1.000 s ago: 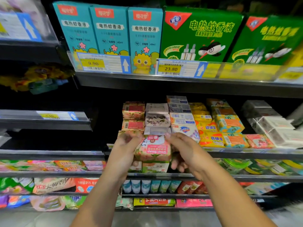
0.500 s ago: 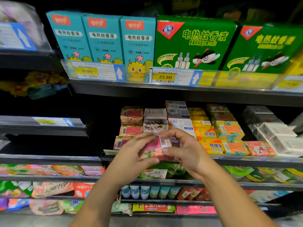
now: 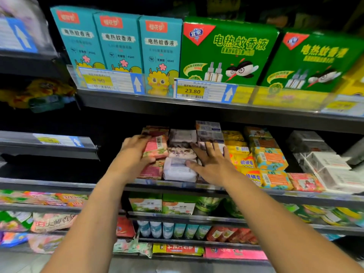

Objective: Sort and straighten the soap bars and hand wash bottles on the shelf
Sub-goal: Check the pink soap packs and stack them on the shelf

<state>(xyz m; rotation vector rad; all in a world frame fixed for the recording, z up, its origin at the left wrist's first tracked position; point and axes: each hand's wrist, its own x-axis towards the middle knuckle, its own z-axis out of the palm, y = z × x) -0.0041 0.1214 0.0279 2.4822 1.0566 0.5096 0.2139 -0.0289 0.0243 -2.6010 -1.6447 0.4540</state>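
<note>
My left hand (image 3: 131, 152) grips a pink soap bar (image 3: 156, 146) and holds it against the leftmost stack of red and pink soap bars (image 3: 152, 171) on the middle shelf (image 3: 177, 185). My right hand (image 3: 211, 163) lies open with spread fingers against the white and purple soap packs (image 3: 179, 170) in the neighbouring stack. Blue and white soap boxes (image 3: 208, 131) stand behind, partly hidden by my right hand. To the right are yellow and orange soap boxes (image 3: 267, 160).
White wrapped packs (image 3: 331, 170) fill the shelf's right end. Teal boxes (image 3: 118, 42) and green boxes (image 3: 226, 50) stand on the shelf above, behind price tags. Lower shelves hold green boxes (image 3: 163, 204), small bottles (image 3: 167, 229) and packets (image 3: 49, 221). A dark gap lies left of the soap stacks.
Both hands held the pink soap bar in front of the shelf. My left hand has carried it up onto the left stack, and my right hand has let go and moved to the white packs.
</note>
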